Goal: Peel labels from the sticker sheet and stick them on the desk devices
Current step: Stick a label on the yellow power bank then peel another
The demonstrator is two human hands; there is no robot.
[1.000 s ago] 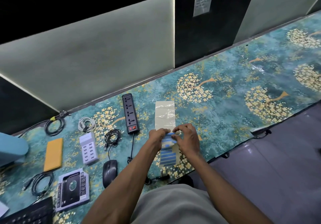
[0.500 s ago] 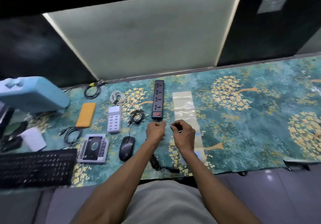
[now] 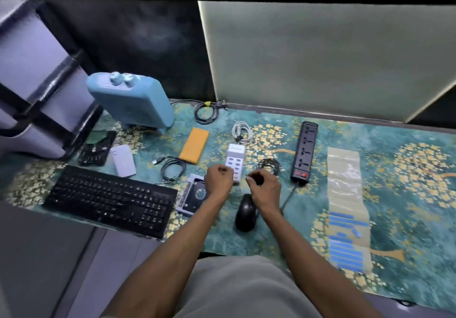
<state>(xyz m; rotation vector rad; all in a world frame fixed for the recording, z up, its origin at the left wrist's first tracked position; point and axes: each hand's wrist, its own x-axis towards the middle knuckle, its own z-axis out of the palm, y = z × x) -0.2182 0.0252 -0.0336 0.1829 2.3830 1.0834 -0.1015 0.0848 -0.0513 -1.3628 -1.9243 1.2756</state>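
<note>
Both hands are raised side by side over the middle of the desk, knuckles toward the camera. The left hand (image 3: 219,179) is curled into a loose fist; whether anything sits between its fingertips cannot be made out. The right hand (image 3: 264,185) is also curled, thumb and forefinger drawn together as if pinching, but any label there is too small and blurred to confirm.

Just beyond the left hand lies a white multi-port charger (image 3: 235,162), its near end hidden by the knuckles. A coil of black cable (image 3: 269,165) sits beyond the right hand, partly covered by it. Beneath the right wrist is a black mouse (image 3: 245,213), its far end hidden. A drive caddy (image 3: 193,195) lies beside the left wrist, its right edge covered by the forearm.

Right of the right hand stands a black power strip (image 3: 304,150), and well to the right of that lies the sticker sheet (image 3: 346,206), flat on the patterned mat (image 3: 407,219); its far part is bare backing, and blue labels (image 3: 345,246) fill the near end.

Left of the left hand are a black keyboard (image 3: 111,198), an orange case (image 3: 194,145), and a blue heater (image 3: 130,100).
</note>
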